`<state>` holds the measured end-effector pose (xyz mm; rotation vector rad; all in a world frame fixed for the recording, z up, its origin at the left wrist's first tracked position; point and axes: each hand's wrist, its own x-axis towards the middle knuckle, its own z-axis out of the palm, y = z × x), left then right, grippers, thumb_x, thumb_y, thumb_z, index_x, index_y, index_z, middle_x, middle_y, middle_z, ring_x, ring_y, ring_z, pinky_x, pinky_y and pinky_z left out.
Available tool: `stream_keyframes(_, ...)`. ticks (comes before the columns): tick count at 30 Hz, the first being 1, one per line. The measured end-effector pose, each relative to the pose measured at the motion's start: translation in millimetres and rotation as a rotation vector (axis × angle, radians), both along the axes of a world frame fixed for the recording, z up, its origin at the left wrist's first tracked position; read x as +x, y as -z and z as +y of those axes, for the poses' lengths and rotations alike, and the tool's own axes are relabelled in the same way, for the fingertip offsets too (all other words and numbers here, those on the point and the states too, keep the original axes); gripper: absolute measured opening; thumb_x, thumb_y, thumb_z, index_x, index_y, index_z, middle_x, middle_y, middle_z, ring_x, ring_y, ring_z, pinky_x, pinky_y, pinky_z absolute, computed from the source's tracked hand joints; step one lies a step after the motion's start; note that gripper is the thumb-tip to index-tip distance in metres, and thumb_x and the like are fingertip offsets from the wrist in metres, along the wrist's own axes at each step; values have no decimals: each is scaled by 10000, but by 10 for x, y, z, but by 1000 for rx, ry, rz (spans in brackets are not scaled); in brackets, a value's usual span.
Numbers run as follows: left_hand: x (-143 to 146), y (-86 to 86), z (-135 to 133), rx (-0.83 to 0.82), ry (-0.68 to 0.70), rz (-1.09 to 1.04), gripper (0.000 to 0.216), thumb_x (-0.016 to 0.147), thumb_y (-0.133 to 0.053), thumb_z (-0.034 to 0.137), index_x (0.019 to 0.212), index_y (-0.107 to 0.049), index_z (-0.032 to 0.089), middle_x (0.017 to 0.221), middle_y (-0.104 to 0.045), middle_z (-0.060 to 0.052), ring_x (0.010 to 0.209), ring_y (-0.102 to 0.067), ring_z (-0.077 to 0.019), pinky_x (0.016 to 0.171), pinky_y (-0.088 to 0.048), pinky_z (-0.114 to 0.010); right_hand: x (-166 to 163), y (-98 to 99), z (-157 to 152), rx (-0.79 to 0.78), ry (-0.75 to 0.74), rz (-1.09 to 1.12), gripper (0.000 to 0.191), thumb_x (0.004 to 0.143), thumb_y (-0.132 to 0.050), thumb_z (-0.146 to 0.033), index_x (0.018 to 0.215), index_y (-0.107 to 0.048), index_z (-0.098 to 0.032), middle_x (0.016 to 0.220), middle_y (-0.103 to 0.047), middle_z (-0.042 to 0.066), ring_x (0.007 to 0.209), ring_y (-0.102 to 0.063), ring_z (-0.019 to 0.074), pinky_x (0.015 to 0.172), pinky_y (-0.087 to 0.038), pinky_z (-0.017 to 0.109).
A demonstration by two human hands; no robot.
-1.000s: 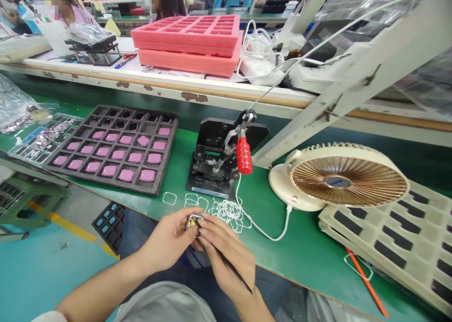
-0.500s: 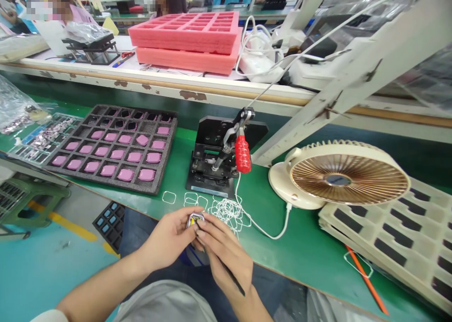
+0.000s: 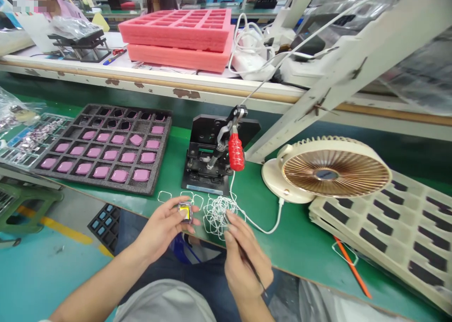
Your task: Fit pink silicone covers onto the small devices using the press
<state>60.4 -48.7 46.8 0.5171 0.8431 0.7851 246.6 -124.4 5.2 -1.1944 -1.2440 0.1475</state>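
My left hand (image 3: pixel 163 228) pinches a small square part with a yellow centre (image 3: pixel 185 212) over the near edge of the green bench (image 3: pixel 282 246). My right hand (image 3: pixel 243 258) is closed round thin black tweezers (image 3: pixel 251 268), and its fingertips rest at the pile of thin white square rings (image 3: pixel 219 213) lying on the bench. The two hands are apart. A few loose white rings lie left of the pile. Behind them stands a black lever press with a red handle (image 3: pixel 236 152).
A dark foam tray with several pink parts (image 3: pixel 102 148) lies at the left. A cream fan (image 3: pixel 328 171) lies face-up at the right beside stacked cream trays (image 3: pixel 395 223). An orange stick (image 3: pixel 351 268) lies near the edge. Pink foam trays (image 3: pixel 180 32) sit on the back shelf; people sit beyond.
My right hand has left the small part and moved right to the pile of white rings. My left hand keeps hold of the part, now turned so its yellow face shows.
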Motion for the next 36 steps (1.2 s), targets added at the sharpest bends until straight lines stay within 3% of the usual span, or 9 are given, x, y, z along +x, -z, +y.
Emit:
stream_keyframes(5, -40, 91, 36, 0, 5, 51, 410, 904, -853, 243, 1283, -736, 139, 1320, -766, -203, 989, -784, -272, 764, -599, -323, 311, 32, 167, -302, -14, -133, 144, 1026, -725, -218, 1137, -813, -246, 1159, -802, 76, 1069, -769, 249, 1008, -637, 435)
stream_keyframes(10, -65, 114, -14, -36, 40, 4, 420, 945, -813, 351, 1295, -767, 122, 1381, -742, -226, 1120, -773, -346, 869, -630, -382, 451, 22, 97, -353, 111, -49, 127, 1034, -719, -305, 1095, -808, -237, 1129, -797, 88, 1033, -766, 245, 977, -630, 412)
stream_keyframes(14, -72, 160, -25, -68, 60, 63, 500, 929, -831, 368, 1375, -742, 161, 1441, -717, -201, 1206, -746, -347, 926, -643, -380, 474, -7, 16, -390, 145, -71, 193, 1063, -658, -344, 1023, -804, -224, 1044, -809, 79, 966, -777, 221, 904, -646, 355)
stream_keyframes(21, 35, 131, 8, -28, 110, 37, 499, 896, -860, 356, 1346, -768, 160, 1320, -763, -205, 1035, -770, -287, 799, -643, -336, 612, -116, 120, -468, 93, -25, 249, 1081, -631, -396, 1006, -783, -214, 944, -800, 50, 808, -749, 190, 712, -583, 281)
stream_keyframes(25, 35, 77, -34, -33, 130, 44, 546, 854, -893, 330, 1367, -764, 196, 1312, -771, -186, 1058, -771, -302, 839, -660, -354, 574, -181, 38, -500, 112, -62, 378, 1132, -503, -443, 942, -736, -215, 932, -784, 49, 867, -750, 189, 801, -585, 280)
stream_keyframes(27, 13, 71, -68, -51, 110, 80, 559, 843, -896, 331, 1377, -755, 247, 1318, -776, -163, 1050, -777, -315, 786, -669, -353, 623, -185, -102, -539, 181, -113, 440, 1162, -381, -454, 1009, -720, -221, 968, -782, 47, 894, -752, 176, 840, -595, 275)
stream_keyframes(30, -17, 121, -75, -80, 92, 155, 470, 814, -909, 360, 1261, -803, 257, 1301, -792, -133, 1056, -782, -332, 707, -662, -314, 1026, -208, -417, -654, 409, -191, 453, 1162, -305, -435, 1194, -698, -211, 1029, -778, 67, 903, -745, 184, 827, -599, 289)
stream_keyframes(34, 5, 180, -75, -75, 97, 212, 454, 683, -987, 389, 1092, -854, 246, 1221, -826, -114, 1056, -789, -381, 663, -654, -311, 2121, -467, -983, -893, 749, -294, 346, 1082, -477, -370, 1175, -735, -159, 1142, -767, 152, 1053, -727, 282, 932, -570, 380)
stream_keyframes(36, 50, 170, -98, -75, 106, 215, 449, 636, -1008, 375, 1040, -865, 238, 1181, -836, -120, 1022, -793, -397, 635, -640, -319, 2687, -642, -1184, -1044, 806, -361, 292, 1050, -561, -340, 1162, -758, -156, 1173, -757, 166, 1097, -713, 308, 975, -548, 414)
